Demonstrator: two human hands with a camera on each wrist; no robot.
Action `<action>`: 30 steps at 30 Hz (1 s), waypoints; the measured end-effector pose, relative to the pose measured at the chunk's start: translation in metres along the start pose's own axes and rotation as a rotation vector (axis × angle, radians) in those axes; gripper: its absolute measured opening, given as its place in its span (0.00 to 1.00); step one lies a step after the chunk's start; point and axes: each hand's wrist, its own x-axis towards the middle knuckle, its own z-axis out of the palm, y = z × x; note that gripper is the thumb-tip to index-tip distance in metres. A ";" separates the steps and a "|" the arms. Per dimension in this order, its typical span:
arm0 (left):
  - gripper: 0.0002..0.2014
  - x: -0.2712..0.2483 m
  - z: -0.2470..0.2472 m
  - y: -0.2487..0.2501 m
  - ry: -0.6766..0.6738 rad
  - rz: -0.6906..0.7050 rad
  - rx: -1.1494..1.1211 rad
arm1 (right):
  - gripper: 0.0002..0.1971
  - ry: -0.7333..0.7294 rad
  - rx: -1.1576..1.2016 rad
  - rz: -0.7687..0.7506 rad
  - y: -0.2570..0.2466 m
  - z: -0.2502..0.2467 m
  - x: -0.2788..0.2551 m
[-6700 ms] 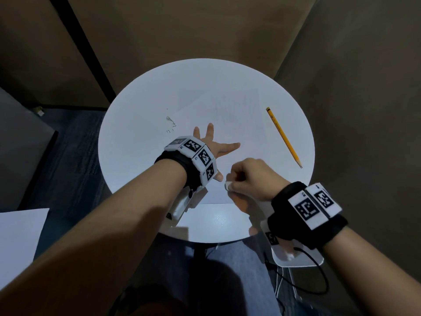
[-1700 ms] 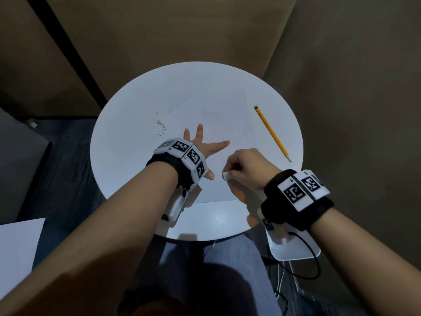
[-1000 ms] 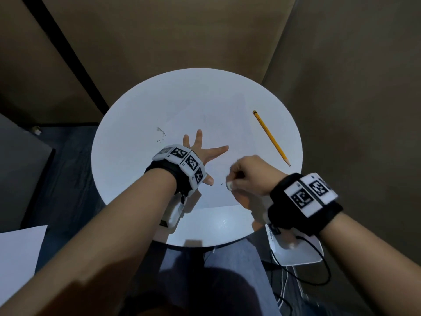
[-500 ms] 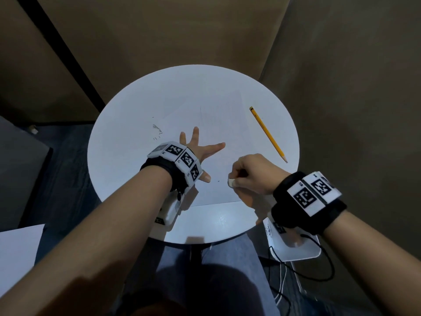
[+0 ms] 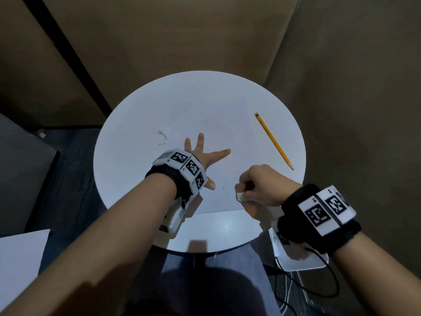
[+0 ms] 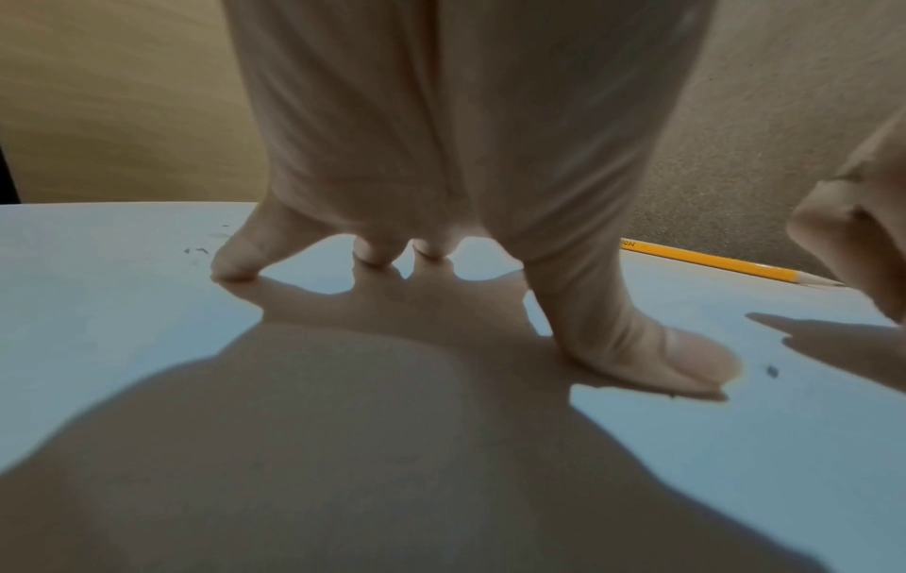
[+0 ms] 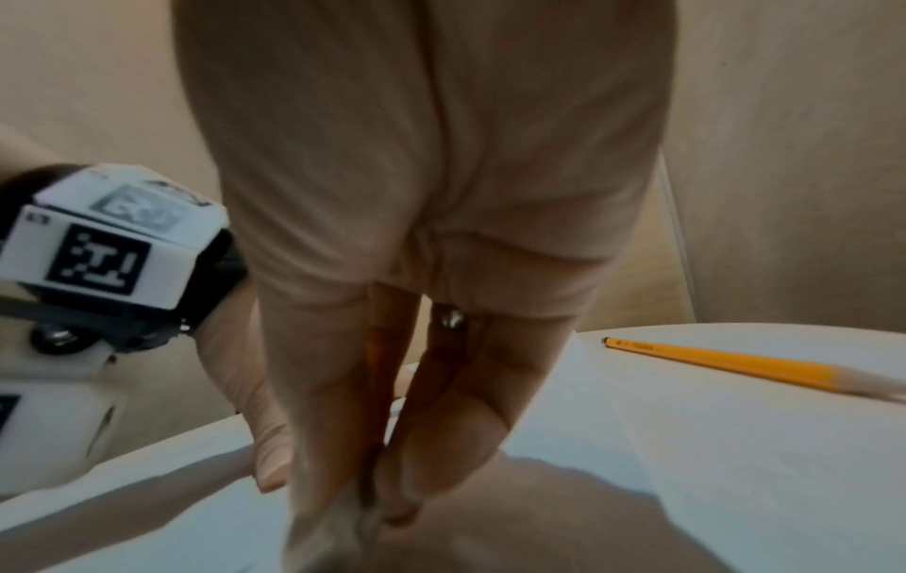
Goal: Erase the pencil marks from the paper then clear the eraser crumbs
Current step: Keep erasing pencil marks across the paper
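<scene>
Fingers of the left hand [image 5: 200, 156] splay flat, pinning paper [image 5: 227, 137], while the right hand [image 5: 259, 183] pinches the eraser [image 5: 239, 196]; short, light strokes should avoid creasing.

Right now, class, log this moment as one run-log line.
left hand: flat on paper | right hand: pinching eraser on paper | pencil: idle on table | crumbs: uncleared

A round white worktop [image 5: 127, 179] is carrying a paper [image 5: 218, 137]; a yellow pencil [image 5: 273, 140] is lying right of the paper, dark crumbs [image 5: 162, 137] left.
</scene>
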 end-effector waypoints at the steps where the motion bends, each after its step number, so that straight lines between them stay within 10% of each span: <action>1: 0.54 0.001 0.001 -0.001 0.005 0.002 0.003 | 0.07 -0.003 0.010 0.000 -0.001 -0.002 0.002; 30: 0.58 0.057 0.016 0.008 0.137 -0.189 0.249 | 0.03 -0.041 0.052 -0.036 0.003 -0.008 0.009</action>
